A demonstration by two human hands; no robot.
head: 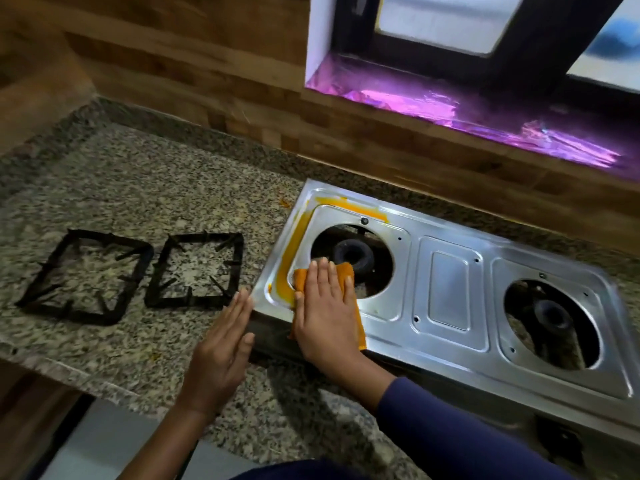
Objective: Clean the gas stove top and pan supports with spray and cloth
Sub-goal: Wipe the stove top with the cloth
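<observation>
A steel two-burner gas stove top (pixel 450 289) sits on the granite counter (pixel 121 188), its pan supports removed. A yellow-orange smear (pixel 289 251) runs along the left and back edge of the left burner panel. My right hand (pixel 327 306) lies flat on an orange cloth (pixel 346 271), pressing it onto the stove's front left corner beside the left burner (pixel 351 254). My left hand (pixel 221 351) rests with fingers straight against the stove's left side, holding nothing. Two black pan supports (pixel 85 275) (pixel 195 270) lie side by side on the counter to the left. No spray bottle is in view.
The right burner opening (pixel 552 323) sits at the far right of the stove. A wood-look wall (pixel 207 74) backs the counter. A window sill lined with shiny foil (pixel 467 112) runs above the stove. The counter's front edge (pixel 69 372) is near my left arm.
</observation>
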